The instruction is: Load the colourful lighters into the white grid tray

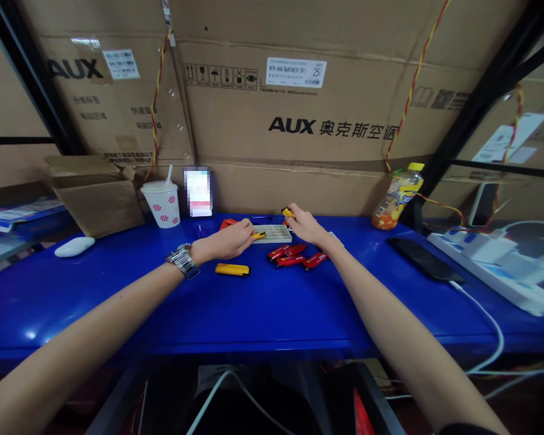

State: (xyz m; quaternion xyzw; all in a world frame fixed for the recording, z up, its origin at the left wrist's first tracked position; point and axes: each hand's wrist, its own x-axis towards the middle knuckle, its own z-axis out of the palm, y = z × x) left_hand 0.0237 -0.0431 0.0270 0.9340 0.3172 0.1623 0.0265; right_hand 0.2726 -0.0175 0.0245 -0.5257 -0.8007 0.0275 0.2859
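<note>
My left hand (232, 239), with a metal watch on its wrist, is closed on a small yellow piece (259, 236) over a pale compartmented tray (278, 233). Beyond the tray's right end, my right hand (306, 225) grips a yellow-and-black piece (288, 212). Its fingers partly cover that piece. A yellow bar with a black end (232, 269) lies on the table just in front of my left hand. Several flat red pieces (292, 260) lie close together in front of the tray. Behind my left hand, another red item (227, 223) is partly hidden.
The blue table (254, 314) holds a paper cup with a straw (162, 205), a lit phone (198, 192), a white case (75, 246) and an open carton (97, 196). At right are a drink bottle (396, 198), a dark phone (424, 258) on a cable and a power strip (498, 272).
</note>
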